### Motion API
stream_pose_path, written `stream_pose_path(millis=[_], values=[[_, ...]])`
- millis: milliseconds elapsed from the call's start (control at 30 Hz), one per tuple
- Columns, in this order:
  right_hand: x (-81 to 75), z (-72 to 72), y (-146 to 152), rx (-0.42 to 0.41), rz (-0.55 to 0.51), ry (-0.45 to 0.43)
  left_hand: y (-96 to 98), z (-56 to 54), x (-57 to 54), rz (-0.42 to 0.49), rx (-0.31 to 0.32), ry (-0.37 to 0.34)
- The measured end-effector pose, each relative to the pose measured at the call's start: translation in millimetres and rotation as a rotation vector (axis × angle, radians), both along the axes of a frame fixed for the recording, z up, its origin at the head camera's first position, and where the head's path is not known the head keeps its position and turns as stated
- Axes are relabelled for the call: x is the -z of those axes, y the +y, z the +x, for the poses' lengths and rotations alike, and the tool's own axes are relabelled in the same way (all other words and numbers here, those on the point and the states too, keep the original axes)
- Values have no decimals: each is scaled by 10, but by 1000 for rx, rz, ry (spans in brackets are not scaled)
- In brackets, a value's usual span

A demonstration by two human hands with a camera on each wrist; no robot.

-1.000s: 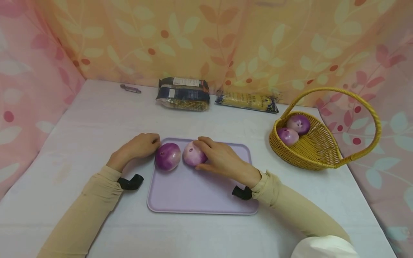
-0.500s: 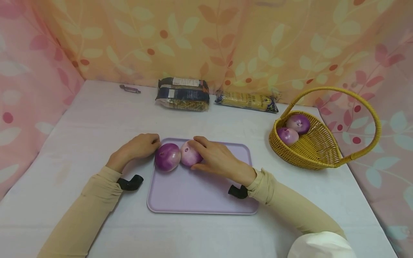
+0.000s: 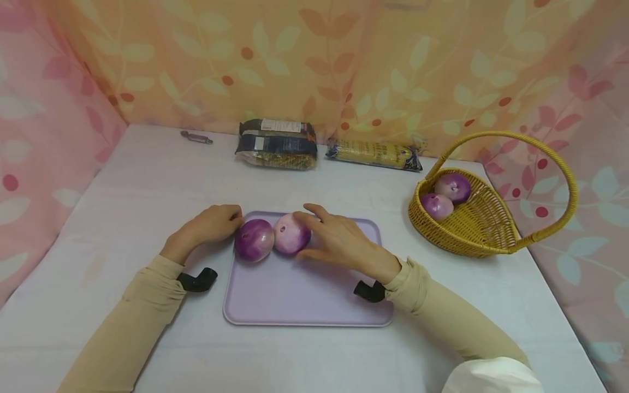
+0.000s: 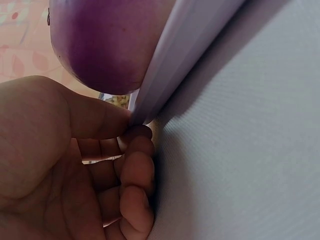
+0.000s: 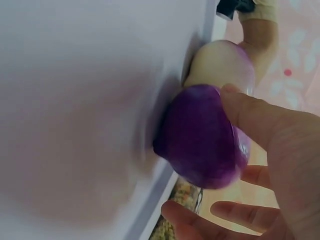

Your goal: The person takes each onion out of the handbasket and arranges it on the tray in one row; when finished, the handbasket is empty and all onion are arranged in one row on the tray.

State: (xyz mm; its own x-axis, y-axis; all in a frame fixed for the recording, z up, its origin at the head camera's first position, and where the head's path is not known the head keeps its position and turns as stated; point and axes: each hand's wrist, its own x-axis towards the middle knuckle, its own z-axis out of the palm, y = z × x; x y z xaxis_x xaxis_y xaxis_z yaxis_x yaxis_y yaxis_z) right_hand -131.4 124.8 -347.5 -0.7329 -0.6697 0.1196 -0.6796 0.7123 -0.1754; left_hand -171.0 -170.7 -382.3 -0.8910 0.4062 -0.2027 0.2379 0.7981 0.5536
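Observation:
Two round purple-and-white onions sit side by side on a lilac tray (image 3: pixel 309 295), near its far left corner. The darker onion (image 3: pixel 254 240) is at the left rim; the paler onion (image 3: pixel 291 234) stands against it on the right. My left hand (image 3: pixel 208 226) pinches the tray's left rim, thumb on top and curled fingers at its outer side, as the left wrist view shows. Around the right side of the paler onion, my right hand (image 3: pixel 339 240) has its fingers spread. In the right wrist view the thumb (image 5: pixel 255 115) overlaps the onion, and the other fingers stand off it.
A yellow wicker basket (image 3: pixel 462 245) with a tall handle stands at the right, holding two more onions (image 3: pixel 453 188). Along the back lie a dark-labelled food bag (image 3: pixel 277 144), a long yellow packet (image 3: pixel 373 154) and a small slim item (image 3: pixel 196 137). Floral curtains enclose the table.
My right hand pushed the paler onion left against the darker one, then its fingers spread and drew back slightly right. My left hand stayed at the tray rim.

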Motion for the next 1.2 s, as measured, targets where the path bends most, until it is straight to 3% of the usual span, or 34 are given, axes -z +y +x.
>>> stream_pose_path(millis=[167,300,500,633,733,967,1200], values=[[-66,-5,237,82,-57,36,-7,-6,13,2,-1,-1],[-186,-57,610,170,-150,98,-5,-9,13,6,-3,2],[-390,-160,1397,414,-259,156,-5,0,4,1,-3,7],[-433,-193,1862,595,-253,78,-3,11,1,3,-6,0],[-368,-202,2093,668,-194,-6,-3,19,3,7,-3,-1],[-131,-269,2302,697,-33,-126,10,31,-21,5,1,-5],[-135,-295,2286,744,-18,-184,14,20,-18,1,-1,0]])
